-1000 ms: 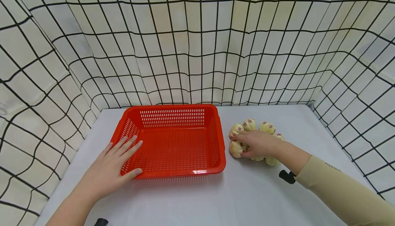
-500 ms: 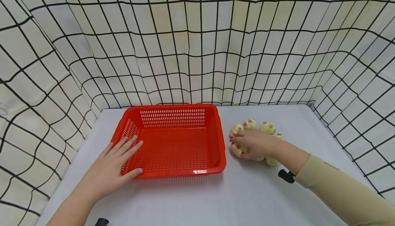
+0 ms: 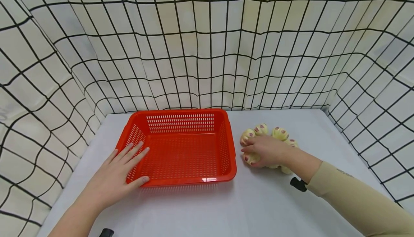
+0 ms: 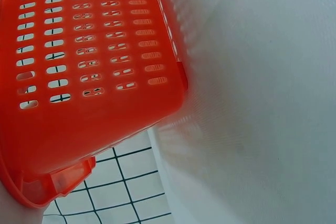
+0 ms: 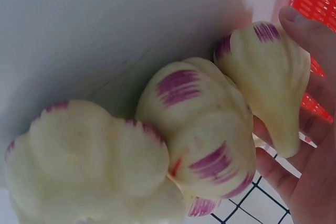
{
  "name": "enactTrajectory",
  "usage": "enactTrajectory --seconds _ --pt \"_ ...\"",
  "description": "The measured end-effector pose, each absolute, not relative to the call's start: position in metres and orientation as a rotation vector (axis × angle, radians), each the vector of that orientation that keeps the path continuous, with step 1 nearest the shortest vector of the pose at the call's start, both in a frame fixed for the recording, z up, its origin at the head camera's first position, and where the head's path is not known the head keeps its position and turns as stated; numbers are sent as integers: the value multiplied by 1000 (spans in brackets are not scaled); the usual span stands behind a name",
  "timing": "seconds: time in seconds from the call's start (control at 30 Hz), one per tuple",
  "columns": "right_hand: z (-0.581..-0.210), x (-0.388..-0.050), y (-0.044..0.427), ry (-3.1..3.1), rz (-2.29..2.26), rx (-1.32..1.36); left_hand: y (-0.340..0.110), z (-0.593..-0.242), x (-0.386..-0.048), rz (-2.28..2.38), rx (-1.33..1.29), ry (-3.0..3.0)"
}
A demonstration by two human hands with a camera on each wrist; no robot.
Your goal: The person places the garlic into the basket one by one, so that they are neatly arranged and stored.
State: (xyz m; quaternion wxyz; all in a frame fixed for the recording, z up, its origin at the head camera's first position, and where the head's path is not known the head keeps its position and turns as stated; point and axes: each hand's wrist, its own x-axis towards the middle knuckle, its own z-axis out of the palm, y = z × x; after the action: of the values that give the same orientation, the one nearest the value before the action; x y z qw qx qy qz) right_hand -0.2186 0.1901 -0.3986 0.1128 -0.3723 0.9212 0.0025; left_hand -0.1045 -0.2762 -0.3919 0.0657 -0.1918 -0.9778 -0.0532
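My left hand (image 3: 119, 174) rests over the near left corner of a red plastic basket (image 3: 231, 158), its fingers spread and straight across the rim. To the right of the basket, my right hand (image 3: 270, 150) holds a garlic bulb (image 3: 250, 158) between thumb and fingers. In the right wrist view that cream-coloured garlic bulb (image 5: 265, 72) has purple streaks and a tapered neck, and the thumb (image 5: 304, 27) lies against its side. Other garlic bulbs (image 3: 280, 133) lie clustered around and under the right hand, which partly hides them.
A white-covered table (image 3: 194, 212) lies under everything. Black netting (image 3: 210, 50) over white sheeting encloses the back and both sides. The basket's slotted wall (image 4: 84, 51) stands close to the left wrist. A black object (image 3: 298, 184) sits at the right wrist.
The garlic bulb in my right hand has turned, so its purple streaks now face up, and the right fingers have shifted slightly. My left hand and the basket have stayed in place.
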Motion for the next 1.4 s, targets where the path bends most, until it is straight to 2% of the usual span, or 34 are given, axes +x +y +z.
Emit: enactTrajectory --seconds 0.5,0.87,1.4 --pt "-401 -218 191 2696 -83 -1163 -282 -391 -105 -134 -582 -2915" --pt "-396 -219 205 2675 -405 -921 -282 -392 -105 -145 -591 -2889" --pt "-397 -221 216 2689 -489 -966 -278 -395 -106 -163 -601 -2889"
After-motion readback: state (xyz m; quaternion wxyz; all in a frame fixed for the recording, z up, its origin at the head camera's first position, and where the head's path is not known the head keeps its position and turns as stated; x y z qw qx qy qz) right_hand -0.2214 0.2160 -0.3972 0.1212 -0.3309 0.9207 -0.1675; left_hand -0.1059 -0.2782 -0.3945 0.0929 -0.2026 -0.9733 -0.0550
